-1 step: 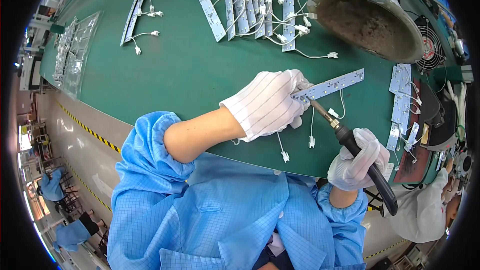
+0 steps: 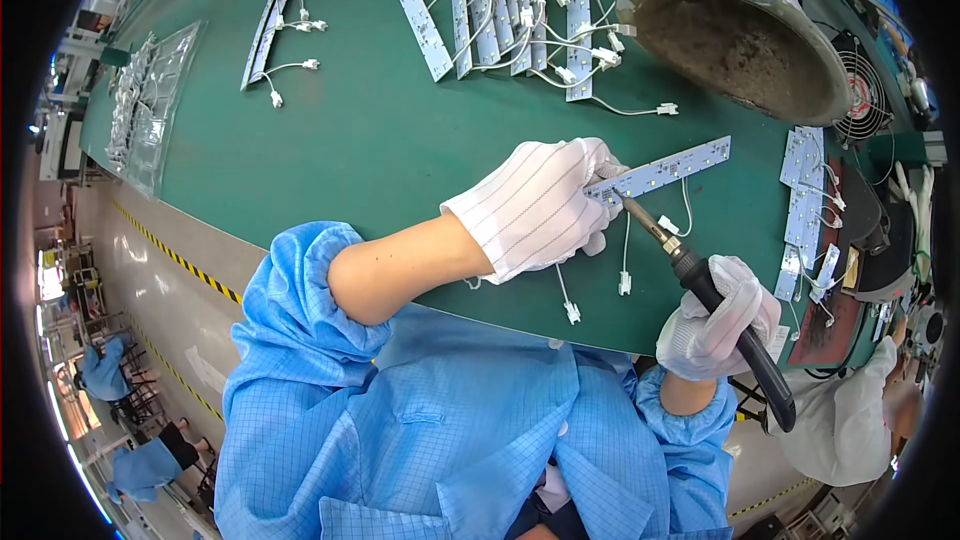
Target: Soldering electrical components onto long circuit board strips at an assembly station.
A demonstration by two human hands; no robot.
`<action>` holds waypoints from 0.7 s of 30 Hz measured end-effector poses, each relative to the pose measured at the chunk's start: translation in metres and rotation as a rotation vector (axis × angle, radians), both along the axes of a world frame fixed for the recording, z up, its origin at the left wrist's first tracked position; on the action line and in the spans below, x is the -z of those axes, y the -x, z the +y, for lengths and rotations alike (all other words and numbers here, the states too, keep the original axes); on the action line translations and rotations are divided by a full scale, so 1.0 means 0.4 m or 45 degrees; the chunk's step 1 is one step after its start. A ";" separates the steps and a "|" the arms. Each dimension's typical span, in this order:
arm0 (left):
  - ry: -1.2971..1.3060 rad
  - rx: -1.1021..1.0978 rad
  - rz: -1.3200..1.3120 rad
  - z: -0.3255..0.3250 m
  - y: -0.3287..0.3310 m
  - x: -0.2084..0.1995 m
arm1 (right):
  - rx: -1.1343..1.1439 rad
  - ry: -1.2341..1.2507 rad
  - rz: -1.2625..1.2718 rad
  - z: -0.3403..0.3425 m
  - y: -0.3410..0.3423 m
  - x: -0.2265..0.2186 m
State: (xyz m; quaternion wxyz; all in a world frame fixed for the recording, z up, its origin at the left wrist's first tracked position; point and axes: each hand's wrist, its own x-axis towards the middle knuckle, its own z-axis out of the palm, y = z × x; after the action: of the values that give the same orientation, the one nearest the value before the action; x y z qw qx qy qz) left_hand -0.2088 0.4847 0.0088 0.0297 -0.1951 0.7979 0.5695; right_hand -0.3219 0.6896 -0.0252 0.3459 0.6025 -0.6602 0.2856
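Note:
My left hand (image 2: pixel 535 202), in a white striped glove, is closed on the left end of a long pale LED circuit board strip (image 2: pixel 672 168). The strip slants up to the right above the green tabletop, and its thin white wires with plugs hang below it. In my gloved right hand (image 2: pixel 722 320) is a black-handled soldering iron (image 2: pixel 707 280). Its metal tip meets or nearly meets the strip close to my left fingers; exact contact is too small to tell. My left fingertips are partly hidden behind the strip.
Several wired LED strips (image 2: pixel 485 10) lie at the far middle, with another pair (image 2: pixel 272 25) to the left. A wide fume-extraction hood (image 2: pixel 740 40) looms at the far right. More strips (image 2: pixel 803 200) sit beside it. A clear plastic bag (image 2: pixel 155 110) rests at the left edge.

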 end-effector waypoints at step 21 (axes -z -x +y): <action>0.207 0.044 0.120 0.010 -0.002 0.001 | -0.086 -0.020 -0.134 0.015 -0.002 0.008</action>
State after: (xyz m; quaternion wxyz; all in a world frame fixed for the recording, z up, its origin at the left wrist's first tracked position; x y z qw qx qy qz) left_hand -0.2081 0.4888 0.0082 -0.0140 -0.1560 0.8453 0.5108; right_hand -0.3212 0.6956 -0.0284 0.2959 0.6114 -0.6589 0.3232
